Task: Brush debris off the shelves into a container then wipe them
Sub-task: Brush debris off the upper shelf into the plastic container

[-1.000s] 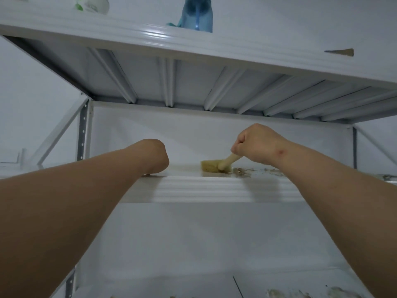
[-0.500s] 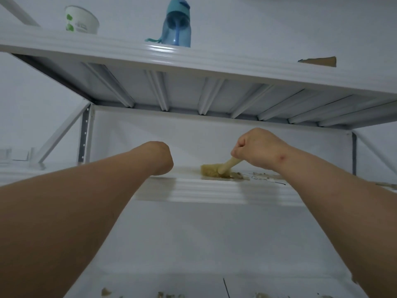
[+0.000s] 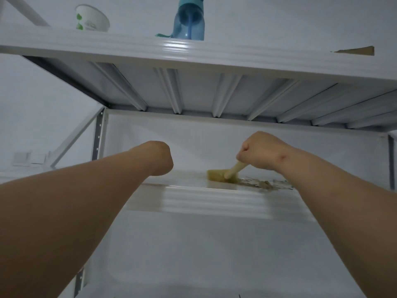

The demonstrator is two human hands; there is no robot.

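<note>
My right hand [image 3: 260, 150] grips the pale wooden handle of a small brush [image 3: 218, 175], whose yellowish bristles rest on the white middle shelf [image 3: 214, 198]. A scatter of brown debris [image 3: 263, 184] lies on the shelf just right of the bristles, under my right wrist. My left hand [image 3: 158, 157] reaches over the shelf's front edge, left of the brush. Only its wrist and back show. Its fingers are hidden behind it, so I cannot tell whether it holds anything.
The upper shelf [image 3: 193, 53] hangs close overhead, ribbed underneath. On it stand a white paper bowl [image 3: 92, 18] and a blue water bottle [image 3: 189, 20], with a cardboard scrap [image 3: 356, 50] at its right. A grey upright post [image 3: 97, 136] stands at the left.
My view has tilted upward, showing more of the top shelf and hiding the lower one. The brush and both hands stay almost in place on the middle shelf.
</note>
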